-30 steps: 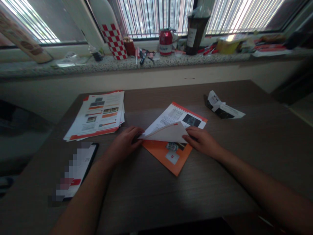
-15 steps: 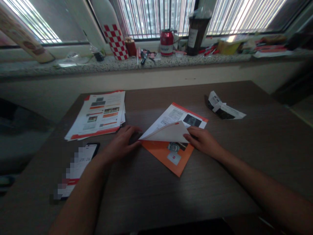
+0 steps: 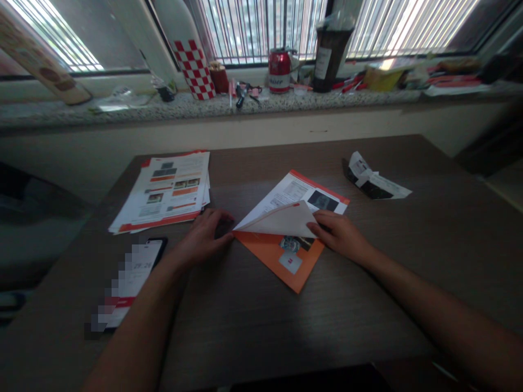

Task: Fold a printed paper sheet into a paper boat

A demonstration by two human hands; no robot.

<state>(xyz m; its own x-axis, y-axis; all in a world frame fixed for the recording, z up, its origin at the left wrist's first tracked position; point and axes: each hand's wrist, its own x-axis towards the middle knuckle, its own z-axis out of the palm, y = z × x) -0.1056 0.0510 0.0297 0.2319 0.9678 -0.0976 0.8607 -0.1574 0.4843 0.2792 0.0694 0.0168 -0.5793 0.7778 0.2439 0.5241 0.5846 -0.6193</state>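
Note:
A sheet of printed paper [image 3: 278, 272] lies turned at an angle in front of me, partly folded. An orange printed face shows on its near side, and a white flap stands slightly raised over the middle. Its far part carries text, a dark picture and a red edge. My right hand [image 3: 337, 231] pinches the sheet at its right side, thumb over the flap's end. My left hand [image 3: 210, 234] rests on the table by the sheet's left corner, fingers curved and apart from the thumb, which is close to that tip; whether it touches cannot be told.
A stack of printed sheets [image 3: 167, 190] lies at the back left, with a phone [image 3: 143, 267] nearer me, partly pixelated. A creased paper piece [image 3: 373, 179] sits at the back right. The windowsill [image 3: 147, 113] holds a red can [image 3: 279, 71], a dark cup [image 3: 330, 57] and clutter.
Hardly anything differs. The left thumb and fingers have spread slightly and drawn a little left of the corner. The right hand keeps its grip on the sheet.

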